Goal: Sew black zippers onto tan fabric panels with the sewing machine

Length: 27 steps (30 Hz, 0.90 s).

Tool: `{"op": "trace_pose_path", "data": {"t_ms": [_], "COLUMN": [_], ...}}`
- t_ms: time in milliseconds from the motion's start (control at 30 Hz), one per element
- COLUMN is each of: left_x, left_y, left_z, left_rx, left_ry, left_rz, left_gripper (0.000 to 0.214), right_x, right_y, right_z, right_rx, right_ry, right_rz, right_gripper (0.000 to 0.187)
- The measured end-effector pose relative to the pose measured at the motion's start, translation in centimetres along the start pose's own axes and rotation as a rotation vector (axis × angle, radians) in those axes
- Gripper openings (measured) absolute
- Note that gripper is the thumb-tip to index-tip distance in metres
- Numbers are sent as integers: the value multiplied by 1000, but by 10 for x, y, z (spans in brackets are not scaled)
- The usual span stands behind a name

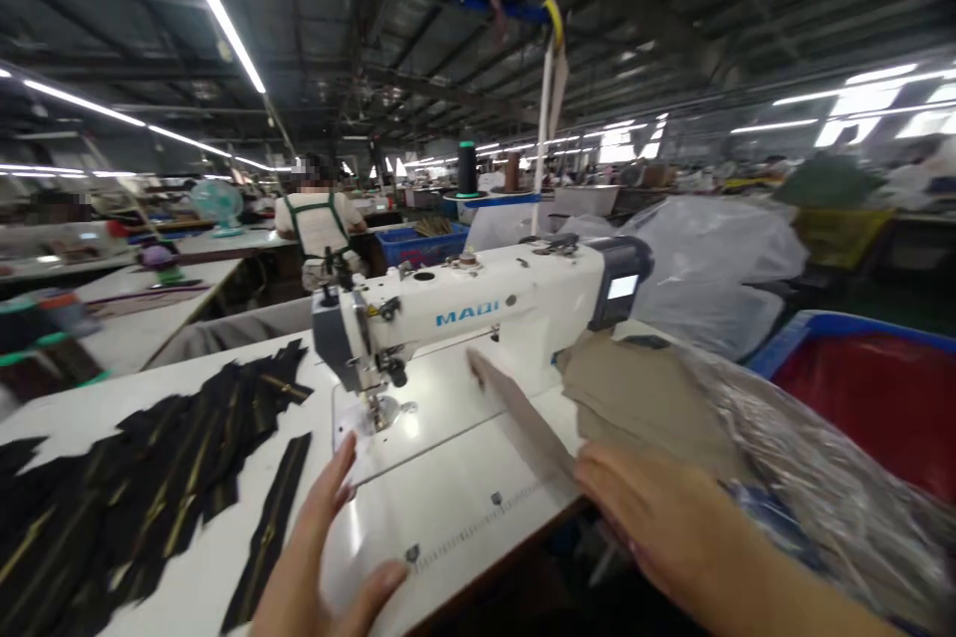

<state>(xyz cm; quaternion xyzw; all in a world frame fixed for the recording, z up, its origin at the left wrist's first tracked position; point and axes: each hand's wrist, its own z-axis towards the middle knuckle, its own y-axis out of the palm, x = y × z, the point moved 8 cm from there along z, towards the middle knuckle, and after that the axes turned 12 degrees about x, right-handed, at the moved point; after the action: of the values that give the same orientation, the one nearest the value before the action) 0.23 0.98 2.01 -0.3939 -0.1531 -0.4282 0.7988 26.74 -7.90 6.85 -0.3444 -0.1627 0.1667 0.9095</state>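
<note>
My left hand is over the front of the sewing table, thumb and fingers apart, with nothing in it. Just left of it lies a single dark zipper with brass-coloured teeth. My right hand is at the table's front edge, its fingers closed on the near end of a taupe fabric strip. Slightly blurred, that strip reaches toward the arm of the white sewing machine. The presser foot and needle area stands beyond my left hand, with no cloth visible beneath it.
Many dark zippers are spread on the left of the table. Taupe fabric pieces lie on the right beside clear plastic and a blue-rimmed bin. Behind the machine, a person sits facing away.
</note>
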Motion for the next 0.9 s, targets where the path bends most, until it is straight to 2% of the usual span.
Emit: {"op": "trace_pose_path", "data": {"t_ms": [33,100,167,233,300,367,433,533,600,700,767,833,867,900], "left_x": [10,20,13,2,-3,-5,-5,-6,-10,-12,-4,12,20,26], "left_y": [6,21,37,45,47,48,50,52,51,46,41,37,36,36], "left_z": [4,10,10,4,0,-3,-4,-2,0,-2,-1,1,3,5], "left_rx": [-27,-107,-241,-331,-369,-396,-423,-425,-404,-402,-409,-423,-425,-425], "left_ry": [-12,14,1,-57,-112,-166,-217,-255,-288,-387,-413,-405,-407,-414], "left_rz": [-3,40,95,104,90,87,81,36,9,-68,-151,-242,-286,-321], "left_gripper": [67,68,66,67,71,73,73,73,77,82,63,26,14,14], "right_x": [-27,-64,-77,-72,-55,-34,-21,-22,-24,-16,-1,17,26,34], "right_y": [4,22,46,68,84,97,111,129,130,113,94,73,64,56], "right_z": [0,-7,-13,-14,-10,-3,1,3,6,14,19,25,28,32], "right_rx": [77,106,-1,-162,-261,-286,-322,-393,-382,-300,-235,-188,-174,-166], "right_ry": [-104,-213,-185,-69,94,268,427,536,552,587,630,663,664,653], "right_rz": [11,83,242,411,475,425,367,404,485,656,743,767,758,737], "right_gripper": [29,33,29,23,16,4,14,12,11,21,28,34,37,38]}}
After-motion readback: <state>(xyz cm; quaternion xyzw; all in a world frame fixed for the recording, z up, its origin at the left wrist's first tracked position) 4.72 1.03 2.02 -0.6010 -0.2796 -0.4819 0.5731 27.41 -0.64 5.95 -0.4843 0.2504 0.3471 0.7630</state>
